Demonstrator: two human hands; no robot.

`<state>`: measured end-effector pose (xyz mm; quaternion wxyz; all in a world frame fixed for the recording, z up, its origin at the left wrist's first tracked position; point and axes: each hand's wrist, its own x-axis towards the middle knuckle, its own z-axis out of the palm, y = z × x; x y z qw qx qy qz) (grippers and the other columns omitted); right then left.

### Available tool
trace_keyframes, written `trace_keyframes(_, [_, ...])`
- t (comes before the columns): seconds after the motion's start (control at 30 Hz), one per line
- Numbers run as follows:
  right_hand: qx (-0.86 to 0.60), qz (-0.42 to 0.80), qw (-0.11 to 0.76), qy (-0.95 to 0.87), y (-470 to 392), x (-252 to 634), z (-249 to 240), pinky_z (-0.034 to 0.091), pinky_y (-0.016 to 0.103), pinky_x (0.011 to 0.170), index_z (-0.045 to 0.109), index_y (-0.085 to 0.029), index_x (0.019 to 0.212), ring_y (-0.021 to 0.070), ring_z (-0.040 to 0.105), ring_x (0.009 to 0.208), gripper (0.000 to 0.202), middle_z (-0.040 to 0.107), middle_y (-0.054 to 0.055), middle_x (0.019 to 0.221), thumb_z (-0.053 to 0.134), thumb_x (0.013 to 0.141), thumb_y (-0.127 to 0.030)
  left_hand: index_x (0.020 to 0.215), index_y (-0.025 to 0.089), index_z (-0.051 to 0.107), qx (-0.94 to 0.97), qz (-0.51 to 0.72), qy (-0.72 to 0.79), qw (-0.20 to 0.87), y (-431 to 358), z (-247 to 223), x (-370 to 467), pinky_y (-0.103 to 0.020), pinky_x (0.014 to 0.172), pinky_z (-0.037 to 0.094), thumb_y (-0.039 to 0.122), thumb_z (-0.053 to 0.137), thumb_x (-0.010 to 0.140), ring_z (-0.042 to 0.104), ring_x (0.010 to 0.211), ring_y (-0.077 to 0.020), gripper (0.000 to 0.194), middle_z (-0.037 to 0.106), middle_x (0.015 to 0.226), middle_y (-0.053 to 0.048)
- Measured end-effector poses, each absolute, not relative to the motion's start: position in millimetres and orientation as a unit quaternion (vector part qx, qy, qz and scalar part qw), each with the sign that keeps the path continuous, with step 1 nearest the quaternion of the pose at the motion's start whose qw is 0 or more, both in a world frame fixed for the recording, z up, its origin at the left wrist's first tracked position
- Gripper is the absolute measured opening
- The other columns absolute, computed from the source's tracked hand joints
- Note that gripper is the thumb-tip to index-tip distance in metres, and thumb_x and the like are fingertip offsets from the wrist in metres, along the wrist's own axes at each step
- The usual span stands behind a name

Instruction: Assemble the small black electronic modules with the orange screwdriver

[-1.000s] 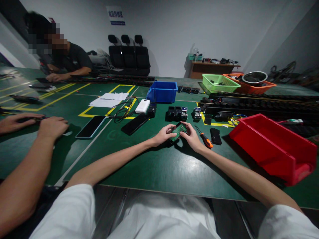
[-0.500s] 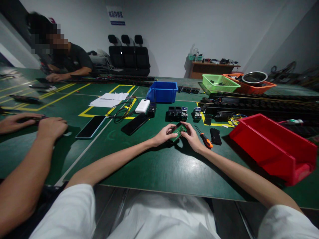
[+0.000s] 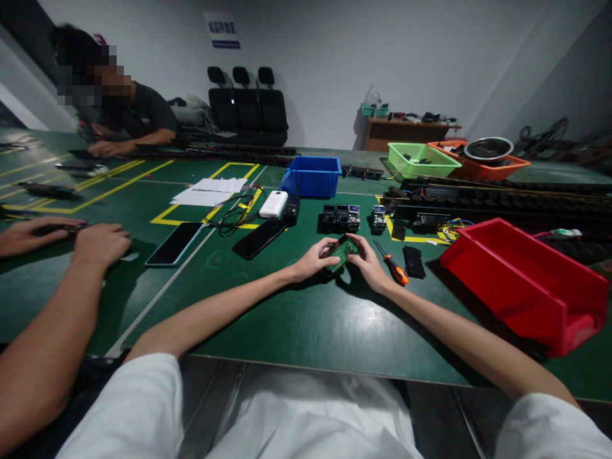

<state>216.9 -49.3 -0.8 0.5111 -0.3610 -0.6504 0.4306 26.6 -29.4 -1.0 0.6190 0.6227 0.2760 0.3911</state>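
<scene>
A green circuit board (image 3: 342, 255) with a dark edge or casing is held between my two hands over the table. My left hand (image 3: 316, 259) grips its left side, thumb on the face. On the right side my right hand (image 3: 367, 260) closes round it, thumb also on the face. Just right of that hand lies a screwdriver (image 3: 396, 270) with an orange and black handle, beside a black flat piece (image 3: 414, 262). Small black modules (image 3: 336, 217) stand behind my hands, and another module (image 3: 378, 218) stands apart to their right.
A red bin (image 3: 521, 280) stands at right, a blue bin (image 3: 313, 177) behind. Two phones (image 3: 174, 244) (image 3: 259, 238) and a white power bank (image 3: 273, 204) lie left. Another person's hands (image 3: 101, 245) are at far left; a person (image 3: 153, 115) sits across.
</scene>
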Motion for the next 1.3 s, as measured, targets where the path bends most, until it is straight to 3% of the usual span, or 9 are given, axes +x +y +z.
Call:
trace_keyframes(0.57, [-0.369,0.44,0.508,-0.642,-48.7,215.6,-0.1,0.048,0.035,0.09,0.051,-0.026,0.127,0.021,0.055,0.104,0.05,0.058,0.004,0.113,0.059,0.078,-0.021,0.117,0.014,0.048,0.615,0.394,0.278,0.624,-30.7,-0.5,27.7,-0.031,0.086,0.048,0.033,0.075,0.074,0.064,0.09,-0.0169,0.055,0.062,0.108,-0.007])
trace_keyframes(1.3, [-0.376,0.421,0.508,-0.651,-48.6,215.7,-0.3,0.046,0.037,0.094,0.051,-0.025,0.126,0.0213,0.055,0.106,0.049,0.058,0.004,0.117,0.058,0.078,-0.022,0.117,0.015,0.049,0.627,0.394,0.286,0.608,-31.3,0.1,27.8,-0.031,0.088,0.048,0.032,0.075,0.074,0.063,0.095,-0.0173,0.054,0.062,0.111,-0.007])
